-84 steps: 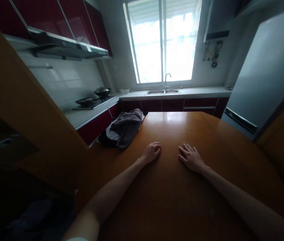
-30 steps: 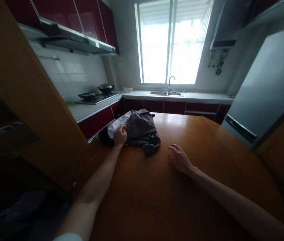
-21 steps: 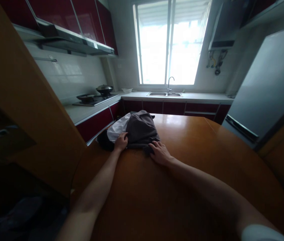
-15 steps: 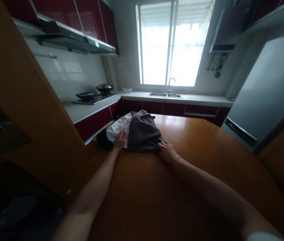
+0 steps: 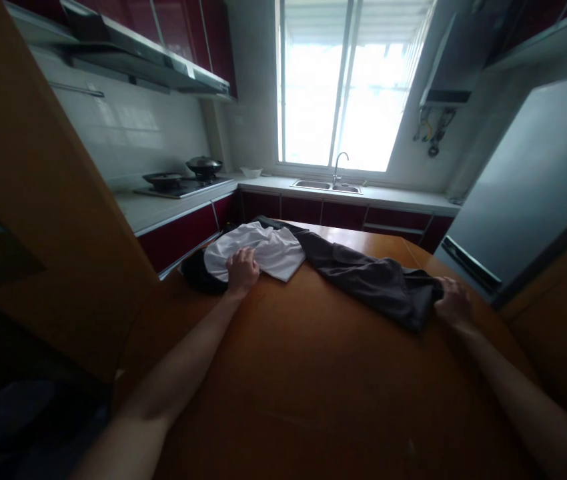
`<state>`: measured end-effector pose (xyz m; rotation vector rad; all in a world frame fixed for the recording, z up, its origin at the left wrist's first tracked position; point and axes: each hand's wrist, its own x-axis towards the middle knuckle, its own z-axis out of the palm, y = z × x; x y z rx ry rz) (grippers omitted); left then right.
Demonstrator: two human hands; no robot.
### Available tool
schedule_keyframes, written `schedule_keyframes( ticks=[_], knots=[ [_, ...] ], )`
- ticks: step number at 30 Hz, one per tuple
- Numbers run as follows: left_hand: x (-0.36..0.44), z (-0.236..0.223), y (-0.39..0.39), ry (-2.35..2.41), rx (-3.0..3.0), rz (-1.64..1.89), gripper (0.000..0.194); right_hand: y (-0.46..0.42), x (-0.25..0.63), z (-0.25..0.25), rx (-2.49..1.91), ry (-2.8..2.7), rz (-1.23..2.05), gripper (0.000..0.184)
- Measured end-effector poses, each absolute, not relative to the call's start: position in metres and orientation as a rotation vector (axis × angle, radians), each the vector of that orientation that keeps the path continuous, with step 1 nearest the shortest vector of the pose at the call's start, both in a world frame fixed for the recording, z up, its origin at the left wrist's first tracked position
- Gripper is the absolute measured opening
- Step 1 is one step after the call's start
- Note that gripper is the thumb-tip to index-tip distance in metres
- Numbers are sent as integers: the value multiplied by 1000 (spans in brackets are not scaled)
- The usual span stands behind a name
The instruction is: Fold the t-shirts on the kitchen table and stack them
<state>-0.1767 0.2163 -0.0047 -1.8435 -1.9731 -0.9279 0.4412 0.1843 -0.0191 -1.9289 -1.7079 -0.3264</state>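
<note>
A heap of clothes lies on the wooden table [image 5: 283,373]. My left hand [image 5: 243,270] rests on a white garment [image 5: 278,250], its fingers curled into the cloth. Far to the right, my right hand [image 5: 454,303] grips the end of a dark grey garment [image 5: 368,277], perhaps trousers. This garment is stretched long across the table and touches the white cloth at its left end. Black cloth [image 5: 198,272] lies left of the white garment, partly under it. More dark cloth shows behind. The right fingertips are partly hidden by the hand.
Beyond the table run a counter with a sink [image 5: 313,185] and a stove bearing a lidded pan [image 5: 204,167]. A tall wooden panel [image 5: 63,200] stands close on the left, a fridge [image 5: 538,167] on the right. The table's edge curves round on the right.
My right hand has moved far to the right, drawing the dark grey garment out off the white one, which is now more exposed. My left hand's fingers have curled on the white cloth.
</note>
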Motion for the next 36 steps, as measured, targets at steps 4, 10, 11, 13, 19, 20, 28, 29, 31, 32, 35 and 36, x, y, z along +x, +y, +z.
schedule_keyframes(
  ticks=[4,10,11,13,19,20,28,29,31,32,35,36],
  knots=[
    [-133,0,237,-1688,-2271,-594,41,176,399,-23,-1732,-1651,-423,52],
    [-121,-9,319,-1743,-2460,-220,51,166,328,-33,-1477,-1826,-344,37],
    [-122,-11,334,-1817,-2437,-193,54,164,325,-34,-1458,-1860,-332,37],
    [-124,-12,360,-1985,-2340,-214,55,160,324,-35,-1447,-1904,-311,35],
    [-117,-5,414,-2319,-2052,-604,41,158,332,-37,-1681,-1920,-212,36],
    [-113,-2,418,-2330,-2028,-642,39,158,332,-38,-1730,-1918,-206,37],
    [-90,2,392,-2010,-2222,-619,40,157,327,-42,-1861,-1976,-143,54],
    [-94,1,386,-2019,-2254,-556,42,157,326,-42,-1863,-1980,-134,54],
    [-105,-2,376,-2066,-2288,-439,53,157,326,-43,-1867,-1987,-123,53],
    [-112,-3,372,-2081,-2308,-402,56,158,326,-44,-1869,-1988,-122,52],
    [-128,0,371,-2112,-2363,-427,42,160,328,-48,-1868,-1984,-131,52],
    [-131,3,374,-2127,-2369,-463,34,160,329,-49,-1863,-1982,-134,52]
  ],
)
